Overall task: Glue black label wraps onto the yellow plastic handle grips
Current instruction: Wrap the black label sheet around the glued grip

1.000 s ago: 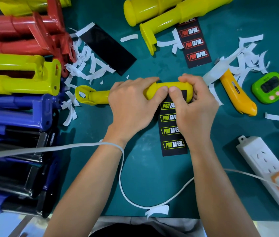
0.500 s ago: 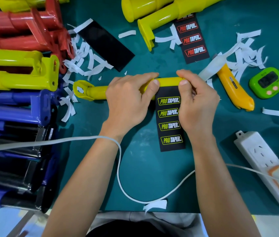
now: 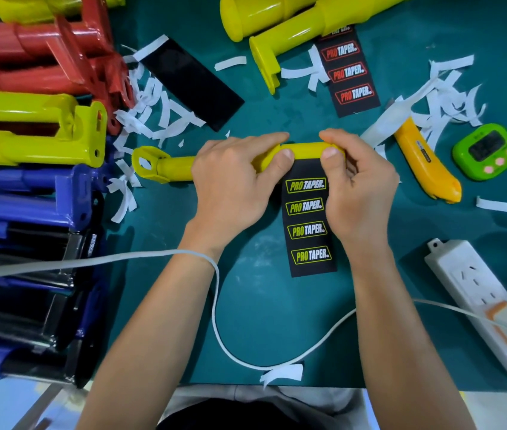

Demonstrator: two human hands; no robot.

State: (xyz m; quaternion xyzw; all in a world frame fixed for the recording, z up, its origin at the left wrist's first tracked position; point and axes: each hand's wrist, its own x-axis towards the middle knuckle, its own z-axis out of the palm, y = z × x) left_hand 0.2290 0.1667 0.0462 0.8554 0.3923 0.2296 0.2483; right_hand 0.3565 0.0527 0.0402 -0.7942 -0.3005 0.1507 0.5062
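Note:
A yellow handle grip point(image 3: 305, 150) lies crosswise on the green mat, its ring end pointing left. My left hand point(image 3: 233, 184) grips its middle, thumb pressed at the label's top left corner. My right hand point(image 3: 360, 187) curls over the grip's right end, thumb on the label's top right corner. A black label wrap point(image 3: 308, 225) with yellow-framed PRO TAPER logos hangs from the grip's underside and lies flat toward me. Another black label point(image 3: 350, 72) with red logos lies at the back, partly under two more yellow grips point(image 3: 305, 23).
Red, yellow, blue and black-wrapped grips point(image 3: 29, 144) are stacked along the left. A plain black sheet point(image 3: 193, 85) and white paper scraps point(image 3: 153, 119) lie behind. A yellow utility knife point(image 3: 426, 162), a green timer point(image 3: 488, 150), a white power strip point(image 3: 488, 302) and a white cable point(image 3: 218, 324) sit right and near.
The label's top edge has come down off the front of the grip, so more yellow shows above it. Both thumbs have shifted onto the label's top corners.

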